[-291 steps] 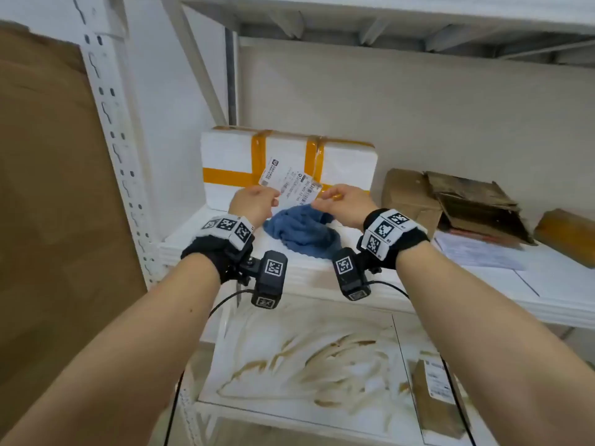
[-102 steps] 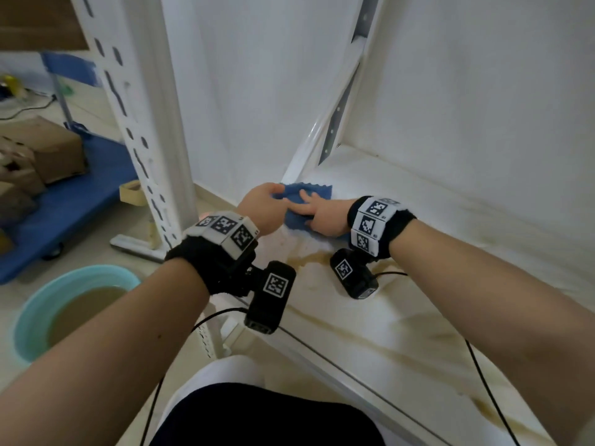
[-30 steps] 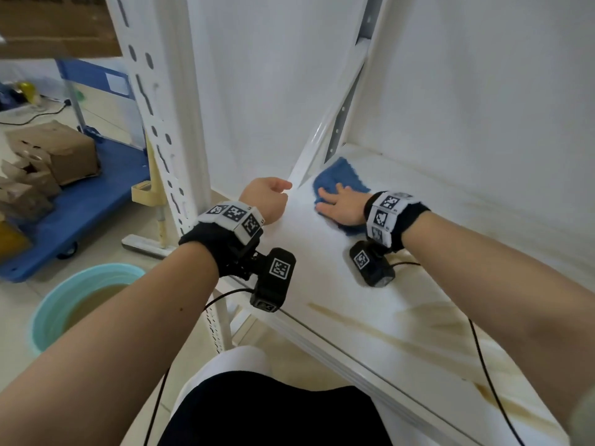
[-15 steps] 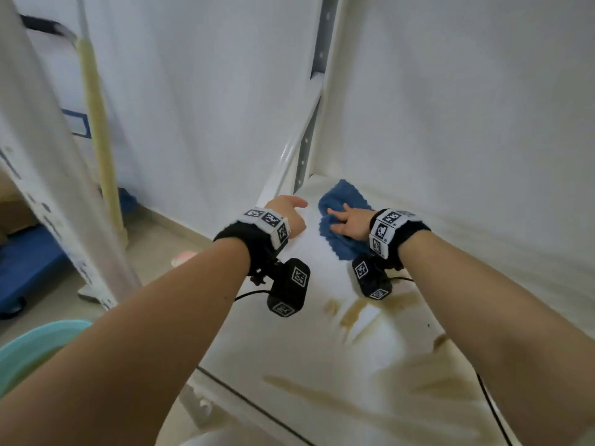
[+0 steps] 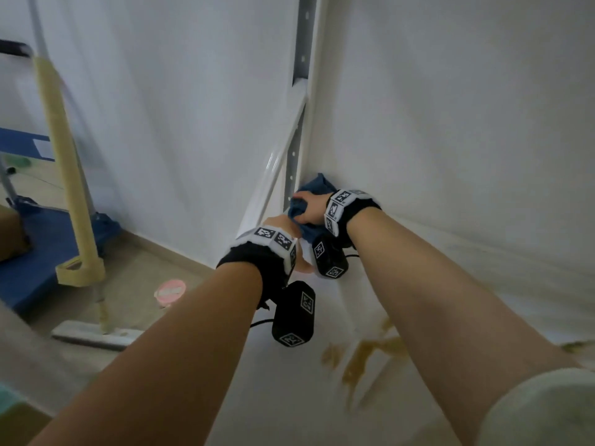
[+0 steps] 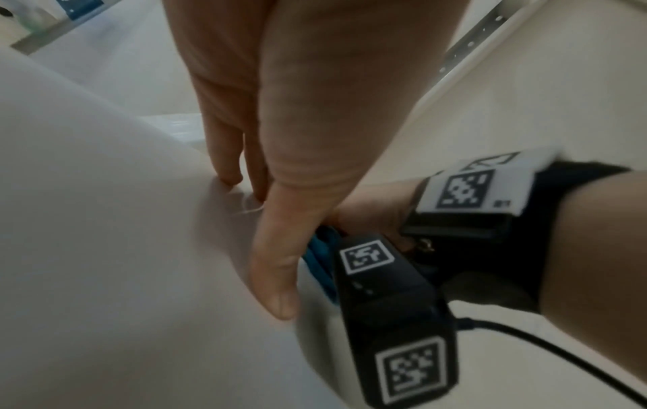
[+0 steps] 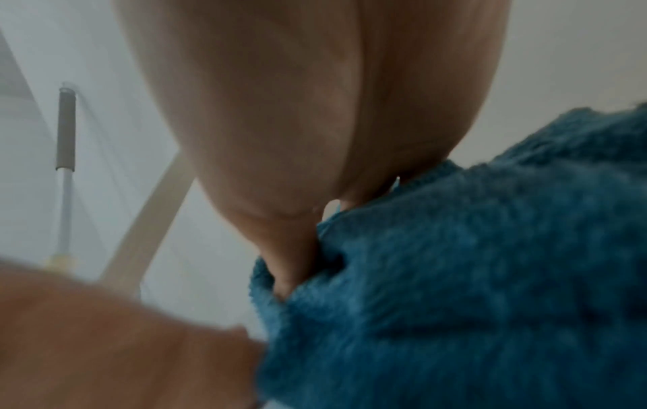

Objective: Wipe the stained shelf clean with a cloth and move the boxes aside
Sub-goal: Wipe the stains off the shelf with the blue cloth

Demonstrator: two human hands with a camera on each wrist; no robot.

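Observation:
The white shelf [image 5: 283,397] carries brown streaky stains [image 5: 363,355] near its front. A blue cloth [image 5: 318,186] is bunched in the far left corner against the back wall. My right hand [image 5: 306,207] grips it; in the right wrist view the thumb of that hand [image 7: 290,249] digs into a fold of the cloth [image 7: 472,276]. My left hand [image 5: 286,224] lies just in front of the right one, mostly hidden by its wristband. In the left wrist view this hand [image 6: 255,240] has straight fingers touching the shelf, beside a strip of cloth [image 6: 318,257]. No boxes are in view.
A perforated upright post [image 5: 301,91] and a diagonal brace [image 5: 273,175] close the shelf's left end. On the floor to the left stand a mop with a yellowish handle [image 5: 64,175], a pink round object [image 5: 170,289] and a blue cart [image 5: 25,252].
My right hand has pushed the cloth deeper into the back left corner and bunched it up. My left hand has moved up close to the right wrist.

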